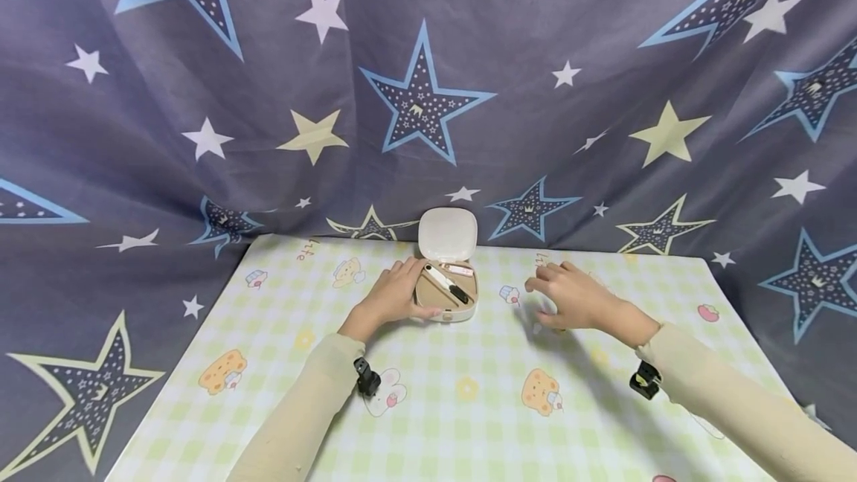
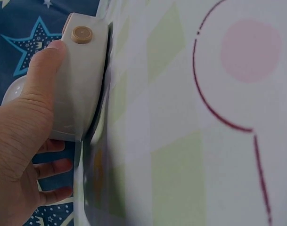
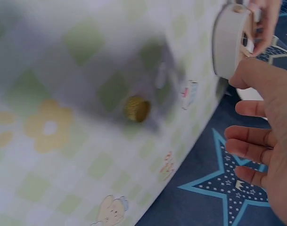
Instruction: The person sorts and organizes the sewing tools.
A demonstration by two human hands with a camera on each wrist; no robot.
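A small white case (image 1: 457, 315) with its lid (image 1: 448, 234) raised sits near the table's back edge. Inside it lie a slim white tool with a black end (image 1: 445, 281) and a small white piece with pinkish marks (image 1: 458, 269). My left hand (image 1: 395, 291) holds the case at its left side, thumb (image 2: 50, 66) along the front wall by the round tan clasp (image 2: 82, 35). To the right, my right hand (image 1: 569, 297) hovers above the table with loosely bent fingers and nothing in them. Below it stands a ridged gold thimble (image 3: 137, 108), beside a small whitish item (image 3: 161, 75).
The table wears a green-and-white checked cloth (image 1: 428, 407) printed with cartoon figures. A dark curtain with stars (image 1: 535, 95) hangs right behind the table's back edge. Both forearms carry small black wrist devices (image 1: 366, 377).
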